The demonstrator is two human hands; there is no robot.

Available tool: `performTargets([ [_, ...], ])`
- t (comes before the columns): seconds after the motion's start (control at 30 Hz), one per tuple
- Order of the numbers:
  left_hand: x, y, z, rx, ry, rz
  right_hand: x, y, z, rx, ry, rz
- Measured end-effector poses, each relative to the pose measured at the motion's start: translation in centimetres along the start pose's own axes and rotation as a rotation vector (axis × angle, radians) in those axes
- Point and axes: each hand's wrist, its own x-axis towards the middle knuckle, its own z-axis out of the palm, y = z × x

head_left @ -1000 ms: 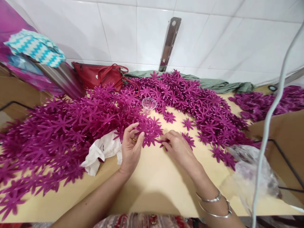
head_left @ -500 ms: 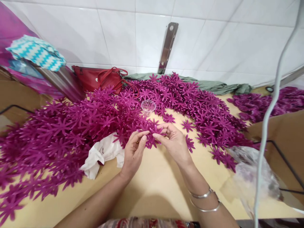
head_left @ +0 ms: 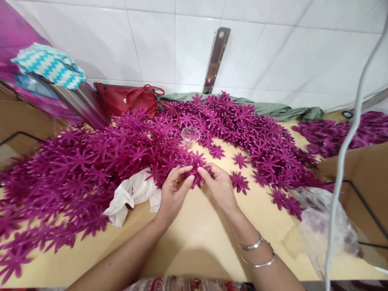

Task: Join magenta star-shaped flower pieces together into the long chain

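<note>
Both hands meet over the middle of the table around one magenta artificial flower (head_left: 197, 176) with narrow petals. My left hand (head_left: 174, 192) pinches its left side between thumb and fingers. On the other side, my right hand (head_left: 220, 188) grips it, thumb pressed near its centre. The fingertips partly cover the flower. Just beyond the hands stands a small clear plastic cup (head_left: 190, 136) among more flowers. A heap of the same flowers (head_left: 75, 165) spreads to the left, and another flower heap (head_left: 269, 149) lies to the right. Single loose flowers (head_left: 240, 182) rest beside my right hand.
A crumpled white cloth (head_left: 133, 194) lies left of my left wrist. At the back are a red bag (head_left: 121, 99) and a green cloth (head_left: 273, 110). A clear plastic bag (head_left: 327, 226) sits at right, behind a hanging grey cable (head_left: 341, 157). Cardboard boxes flank the table (head_left: 188, 238).
My right thumb has shifted onto the flower's centre, and the right hand has come slightly lower. The loose flower by my right hand is more exposed. The view has moved slightly.
</note>
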Motion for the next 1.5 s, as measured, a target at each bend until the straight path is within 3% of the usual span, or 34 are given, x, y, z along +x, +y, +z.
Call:
performTargets([
  [0.33,-0.1,-0.4,0.2,-0.054,0.003,-0.010,-0.3,0.3,0.6,-0.006,-0.055,0.049],
  [0.53,0.1,-0.1,0.2,-0.111,0.106,-0.032,0.0,1.4,0.0,0.031,-0.087,0.060],
  [0.7,0.8,-0.3,-0.3,-0.152,0.282,-0.024,0.2,1.5,-0.7,0.018,0.007,0.044],
  [0.9,0.4,0.2,0.0,-0.086,0.219,0.060,0.5,0.7,-0.7,-0.219,0.160,-0.182],
  [1.07,0.1,0.4,-0.4,0.126,0.252,0.189,0.4,0.9,-0.5,-0.237,0.223,-0.230],
  [1.23,0.1,0.0,-0.1,-0.084,0.232,0.053,-0.2,1.1,0.0,-0.164,0.198,-0.297],
  [1.37,0.1,0.4,0.2,-0.156,0.211,-0.021,-0.3,1.4,0.5,-0.074,0.110,-0.198],
  [1.5,0.4,0.6,0.0,-0.235,0.238,-0.057,0.1,1.6,0.1,-0.073,0.241,-0.156],
])
